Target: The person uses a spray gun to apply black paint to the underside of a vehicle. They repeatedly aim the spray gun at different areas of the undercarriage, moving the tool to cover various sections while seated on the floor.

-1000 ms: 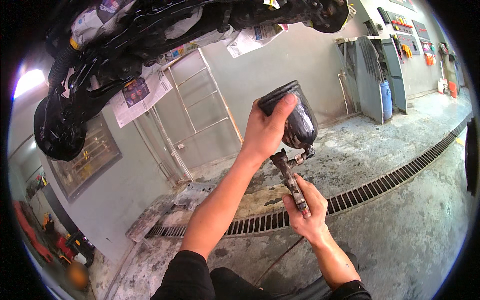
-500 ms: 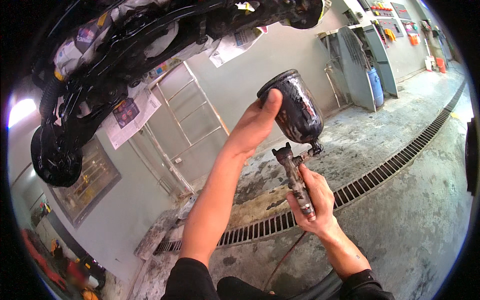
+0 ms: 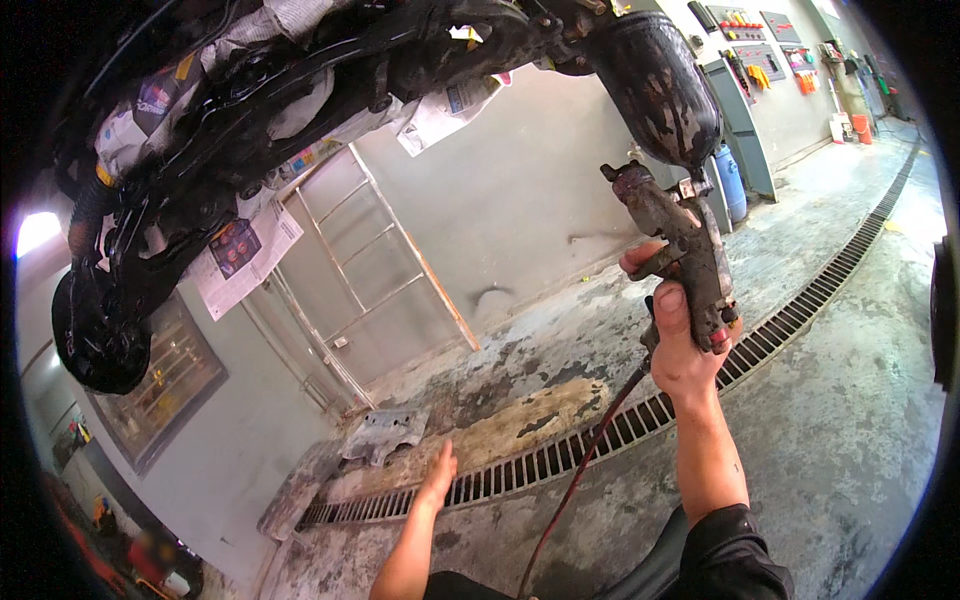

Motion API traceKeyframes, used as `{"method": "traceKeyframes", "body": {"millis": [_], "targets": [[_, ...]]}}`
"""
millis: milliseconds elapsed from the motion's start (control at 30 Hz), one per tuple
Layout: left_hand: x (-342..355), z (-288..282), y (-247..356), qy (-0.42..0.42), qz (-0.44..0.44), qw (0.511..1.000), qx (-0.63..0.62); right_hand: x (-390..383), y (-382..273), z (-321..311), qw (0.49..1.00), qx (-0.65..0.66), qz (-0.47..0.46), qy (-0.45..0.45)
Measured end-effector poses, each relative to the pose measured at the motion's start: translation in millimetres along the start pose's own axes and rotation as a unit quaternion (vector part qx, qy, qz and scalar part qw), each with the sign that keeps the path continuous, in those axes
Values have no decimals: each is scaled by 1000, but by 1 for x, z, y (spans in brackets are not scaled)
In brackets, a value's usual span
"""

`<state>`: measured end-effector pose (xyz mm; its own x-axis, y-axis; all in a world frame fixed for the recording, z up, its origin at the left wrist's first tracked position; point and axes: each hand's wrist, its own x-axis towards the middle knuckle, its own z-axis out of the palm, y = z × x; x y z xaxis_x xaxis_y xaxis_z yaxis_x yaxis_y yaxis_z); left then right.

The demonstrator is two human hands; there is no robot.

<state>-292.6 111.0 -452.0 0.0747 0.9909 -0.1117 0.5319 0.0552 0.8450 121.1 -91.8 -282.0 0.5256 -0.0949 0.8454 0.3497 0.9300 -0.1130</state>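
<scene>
I grip a grimy metal spray gun (image 3: 680,260) with my right hand (image 3: 690,345). Its black cup (image 3: 655,85) is on top, beside the black, glossy undercarriage part (image 3: 300,120); whether they touch I cannot tell. A reddish hose (image 3: 595,450) runs down from near the gun's handle. My left hand (image 3: 438,472) is low at the lower middle, away from the gun, with its fingers stretched out and holding nothing I can see. Printed newspaper sheets (image 3: 245,255) and crumpled wrapping are tucked around the black part.
A long floor grate (image 3: 800,300) crosses the concrete floor. A ladder-like metal frame (image 3: 370,260) leans at the wall. A grey metal piece (image 3: 385,435) lies on a board (image 3: 530,420). Blue barrel (image 3: 730,185), tool boards (image 3: 740,25) and buckets (image 3: 860,128) stand or hang at right.
My left hand has let go of the cup and dropped down. My right hand has lifted the gun up and to the right, so the cup is now beside the black part.
</scene>
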Motion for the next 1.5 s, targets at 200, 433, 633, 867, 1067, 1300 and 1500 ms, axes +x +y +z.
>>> {"method": "traceKeyframes", "body": {"millis": [200,433,633,867,1067,1300,1500], "targets": [[2,-2,-119,44,-200,971,125,5,-2,7,999,10,-30,22],[4,-3,-122,25,-199,976,88,-5,1,14,998,38,-9,48],[6,1,-126,75,-210,972,74,-10,-1,7,997,-70,-21,-36],[-5,5,-117,68,-147,981,108,-6,0,10,1000,10,23,3],[-18,10,-107,95,-151,977,114,-2,-5,15,999,-11,-38,30],[-21,5,-106,78,-143,980,109,5,-1,22,998,-43,17,49],[-24,4,-104,75,-173,976,108,0,14,36,998,-18,27,53]]}}
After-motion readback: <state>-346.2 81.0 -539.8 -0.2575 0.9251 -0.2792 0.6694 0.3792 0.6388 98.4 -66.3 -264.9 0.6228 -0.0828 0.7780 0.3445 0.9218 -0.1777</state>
